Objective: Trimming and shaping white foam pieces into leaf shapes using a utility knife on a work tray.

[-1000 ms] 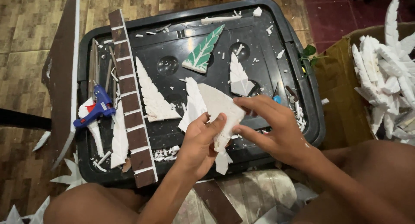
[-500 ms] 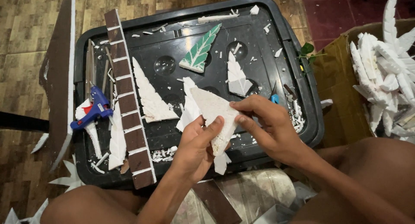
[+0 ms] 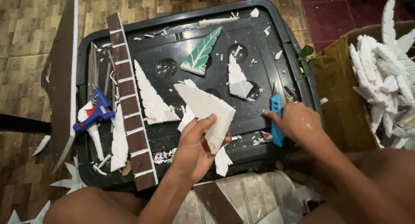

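Note:
My left hand (image 3: 196, 146) grips a white triangular foam piece (image 3: 203, 107) by its wide end, held over a black plastic lid (image 3: 255, 38) used as a work surface. My right hand (image 3: 298, 122) rests at the lid's right edge, fingers closing around a blue utility knife (image 3: 276, 107) that lies there. On the lid lie a carved white foam leaf (image 3: 151, 98), a green-painted foam leaf (image 3: 200, 55) and a smaller white carved piece (image 3: 239, 79). Foam crumbs are scattered all over the lid.
A brown strip with white bands (image 3: 129, 101) lies across the lid's left side beside a blue glue gun (image 3: 97, 111). A cardboard box (image 3: 337, 85) with several white foam leaves (image 3: 384, 73) stands at right. A long brown board (image 3: 60, 77) lies on the tiled floor at left.
My right hand let go of the foam piece and moved right to the blue knife at the lid's edge. My left hand keeps the foam piece alone.

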